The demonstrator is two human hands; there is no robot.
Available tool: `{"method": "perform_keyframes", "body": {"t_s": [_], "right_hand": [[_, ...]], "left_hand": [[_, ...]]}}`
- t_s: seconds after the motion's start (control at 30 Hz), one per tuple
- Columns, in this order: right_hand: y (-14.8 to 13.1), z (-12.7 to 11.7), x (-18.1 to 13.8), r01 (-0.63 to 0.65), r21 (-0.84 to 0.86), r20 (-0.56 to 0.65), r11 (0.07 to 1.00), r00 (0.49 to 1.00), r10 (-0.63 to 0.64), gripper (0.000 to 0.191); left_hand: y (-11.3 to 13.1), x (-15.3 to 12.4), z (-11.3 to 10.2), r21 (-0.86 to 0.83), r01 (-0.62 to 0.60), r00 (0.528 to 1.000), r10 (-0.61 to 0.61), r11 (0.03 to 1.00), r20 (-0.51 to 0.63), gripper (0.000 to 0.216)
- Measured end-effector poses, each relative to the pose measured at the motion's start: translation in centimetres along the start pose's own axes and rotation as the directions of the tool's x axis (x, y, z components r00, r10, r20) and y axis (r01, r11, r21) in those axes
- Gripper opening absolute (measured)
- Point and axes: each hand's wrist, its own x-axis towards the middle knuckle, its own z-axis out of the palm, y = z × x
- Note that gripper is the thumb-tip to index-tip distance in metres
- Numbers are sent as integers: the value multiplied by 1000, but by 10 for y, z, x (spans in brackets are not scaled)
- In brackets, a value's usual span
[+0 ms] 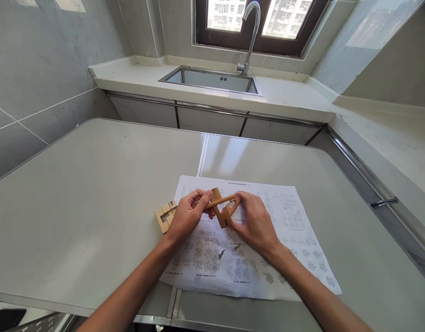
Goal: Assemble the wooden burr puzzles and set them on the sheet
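Grey-tiled kitchen (60, 60), pale table (77, 184), printed sheet (249, 274) near its front edge.
A sink (217, 79) sits behind the table. 1 wooden block (160, 216) marked 3 lies at the sheet's left edge, beside the left hand (190, 210). Over the sheet, that hand pinches a slim brown strip (221, 201); the right hand (256, 219) is clamped on a notched brown piece (223, 216), crossed by the strip.

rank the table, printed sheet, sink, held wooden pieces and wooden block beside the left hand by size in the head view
1. Table
2. Printed sheet
3. Sink
Smallest, unranked: held wooden pieces and wooden block; both are partly hidden, and nearness to the camera makes their order unsure.
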Motion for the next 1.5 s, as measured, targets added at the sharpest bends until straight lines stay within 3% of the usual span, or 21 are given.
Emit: {"method": "perform_keyframes", "body": {"t_s": [0.13,0.23,0.33,0.43,0.77,0.9,1.2,1.5], "right_hand": [[-5,-15,5,-192,263,-56,946,975,214,48],[-9,-22,6,-328,613,62,718,927,371,46],[-13,-21,3,-388,795,236,466,906,352,45],[-15,-16,-1,-400,843,308,360,907,286,47],[-15,-24,0,-434,810,364,395,900,241,59],[-23,-23,-1,-433,803,397,409,901,175,59],[-17,-14,-9,-455,785,473,420,878,66,61],[-17,-17,-9,-459,764,480,454,874,76,63]], "left_hand": [[2,-1,-1,46,2,1000,-1,999,-5,39],[4,-3,0,63,-5,1000,6,998,-13,36],[3,-5,2,71,-25,999,27,997,-27,35],[1,-6,5,86,-50,998,54,995,-37,35],[-7,-8,7,234,-171,977,195,957,-84,32],[-10,-9,9,313,-231,966,255,921,-38,28],[-11,-11,14,201,-252,968,249,947,39,25],[-8,-12,14,136,-211,976,203,968,73,25]]}}
